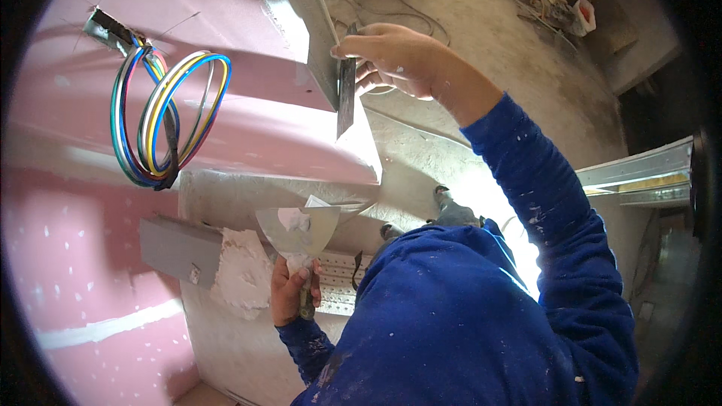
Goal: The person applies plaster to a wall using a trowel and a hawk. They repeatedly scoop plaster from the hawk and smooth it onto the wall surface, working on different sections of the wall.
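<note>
My left hand [295, 291] grips the handle of a putty knife [321, 231], whose broad blade points up and carries a smear of pale filler. Beside it, a wide grey metal plate [179, 249] bears a thick heap of pinkish-white filler [242, 274]; whether the same hand supports it, I cannot tell. Raised at the upper middle, my right hand [398, 60] holds a dark flat blade [346, 94], seen nearly edge-on, along the end of a grey-edged boxed-out panel [301, 22]. Its handle, if any, is hidden by the fingers.
Coiled coloured cables [162, 120] hang from an opening in the pink plasterboard [248, 131] at left. Below my left hand is a perforated metal strip [338, 282]. A cable [421, 15] loops over the concrete floor; a bag [583, 16] and debris sit far right.
</note>
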Motion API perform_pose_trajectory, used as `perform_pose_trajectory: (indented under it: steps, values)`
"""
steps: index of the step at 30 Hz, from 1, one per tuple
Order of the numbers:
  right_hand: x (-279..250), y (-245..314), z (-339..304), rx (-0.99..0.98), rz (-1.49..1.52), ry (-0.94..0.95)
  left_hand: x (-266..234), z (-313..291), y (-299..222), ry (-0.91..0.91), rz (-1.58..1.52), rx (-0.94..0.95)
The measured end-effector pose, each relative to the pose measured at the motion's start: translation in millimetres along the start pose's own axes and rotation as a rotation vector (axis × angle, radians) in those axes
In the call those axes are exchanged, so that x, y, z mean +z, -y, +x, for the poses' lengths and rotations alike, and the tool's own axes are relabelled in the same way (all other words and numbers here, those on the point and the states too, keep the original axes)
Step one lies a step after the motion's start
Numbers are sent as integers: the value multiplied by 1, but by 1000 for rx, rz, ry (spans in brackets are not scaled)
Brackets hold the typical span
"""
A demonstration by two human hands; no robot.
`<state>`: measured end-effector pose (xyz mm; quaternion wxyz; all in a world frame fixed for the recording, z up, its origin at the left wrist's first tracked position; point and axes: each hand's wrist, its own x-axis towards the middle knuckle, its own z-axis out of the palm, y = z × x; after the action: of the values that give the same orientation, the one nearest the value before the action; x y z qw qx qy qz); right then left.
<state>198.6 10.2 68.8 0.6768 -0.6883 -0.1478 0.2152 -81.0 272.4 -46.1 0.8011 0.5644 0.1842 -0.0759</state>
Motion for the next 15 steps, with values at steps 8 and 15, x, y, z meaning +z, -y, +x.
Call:
perform_pose_trajectory:
  steps: [8, 15]
  values:
    - [0, 44, -2, -149, -69, -53, -6, 4, -4, 58, 4, -12]
    - [-31, 0, -35, -108, 312, -170, 3, 8, -9, 79, 23, -12]
